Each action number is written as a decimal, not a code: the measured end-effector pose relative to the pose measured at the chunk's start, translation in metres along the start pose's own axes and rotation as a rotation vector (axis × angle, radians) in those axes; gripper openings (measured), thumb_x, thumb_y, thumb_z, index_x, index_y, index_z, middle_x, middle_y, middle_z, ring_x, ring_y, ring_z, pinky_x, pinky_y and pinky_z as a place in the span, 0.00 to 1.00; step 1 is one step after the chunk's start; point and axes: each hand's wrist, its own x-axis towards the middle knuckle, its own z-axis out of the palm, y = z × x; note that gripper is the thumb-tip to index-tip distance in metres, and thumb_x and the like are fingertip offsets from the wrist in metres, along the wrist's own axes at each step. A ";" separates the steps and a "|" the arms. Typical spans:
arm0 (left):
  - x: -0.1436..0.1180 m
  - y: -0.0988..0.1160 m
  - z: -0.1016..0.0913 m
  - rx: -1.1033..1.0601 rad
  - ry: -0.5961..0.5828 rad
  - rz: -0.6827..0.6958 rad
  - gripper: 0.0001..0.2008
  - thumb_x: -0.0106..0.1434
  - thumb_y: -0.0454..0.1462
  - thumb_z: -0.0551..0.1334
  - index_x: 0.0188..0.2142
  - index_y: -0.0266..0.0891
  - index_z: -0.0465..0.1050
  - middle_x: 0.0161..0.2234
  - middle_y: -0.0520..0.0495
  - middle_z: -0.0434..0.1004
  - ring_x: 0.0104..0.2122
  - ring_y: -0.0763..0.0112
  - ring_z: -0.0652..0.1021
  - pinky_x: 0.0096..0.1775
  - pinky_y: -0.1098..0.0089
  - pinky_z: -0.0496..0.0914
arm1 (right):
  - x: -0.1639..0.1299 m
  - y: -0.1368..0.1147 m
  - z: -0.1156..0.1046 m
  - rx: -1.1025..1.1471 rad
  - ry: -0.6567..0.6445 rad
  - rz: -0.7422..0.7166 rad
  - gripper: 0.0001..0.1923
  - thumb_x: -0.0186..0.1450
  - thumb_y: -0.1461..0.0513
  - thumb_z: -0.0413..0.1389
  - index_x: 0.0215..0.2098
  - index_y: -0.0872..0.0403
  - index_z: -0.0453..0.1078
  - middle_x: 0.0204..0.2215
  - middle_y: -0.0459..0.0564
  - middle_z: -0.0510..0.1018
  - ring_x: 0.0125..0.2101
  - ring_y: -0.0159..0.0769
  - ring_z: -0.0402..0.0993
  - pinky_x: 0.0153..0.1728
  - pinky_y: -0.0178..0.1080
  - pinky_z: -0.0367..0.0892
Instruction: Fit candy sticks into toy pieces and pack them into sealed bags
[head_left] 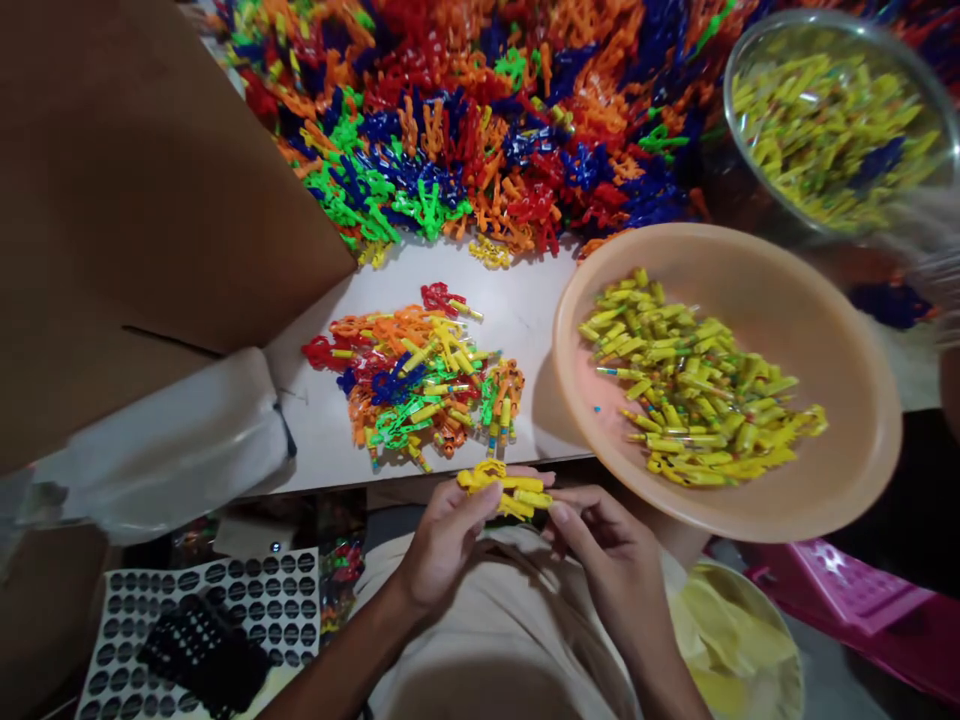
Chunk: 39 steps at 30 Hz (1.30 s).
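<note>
Close to my body, just off the table's front edge, my left hand [444, 545] grips a yellow plastic toy figure [481, 477] between thumb and fingers. My right hand [611, 545] is closed in a pinch at the end of a small yellow tube [531, 497] beside the figure. Whether the two parts are joined I cannot tell. On the table ahead lies a small pile of coloured toy figures with yellow tubes [420, 385]. To the right, a peach plastic basin [840, 350] holds many yellow tubes.
A large heap of red, orange, blue and green plastic figures [480, 130] covers the back. A metal bowl [739, 130] of yellow pieces stands at back right, near a blurred arm. Cardboard [150, 200] blocks the left. A sticker sheet [120, 640] lies lower left.
</note>
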 end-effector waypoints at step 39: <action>0.097 -0.042 0.075 1.673 -0.233 1.459 0.15 0.84 0.45 0.62 0.62 0.48 0.81 0.64 0.40 0.84 0.67 0.52 0.79 0.59 0.55 0.72 | 0.198 -0.107 -0.101 -1.449 -0.664 -0.524 0.15 0.84 0.54 0.56 0.52 0.52 0.83 0.53 0.59 0.87 0.53 0.50 0.82 0.61 0.54 0.73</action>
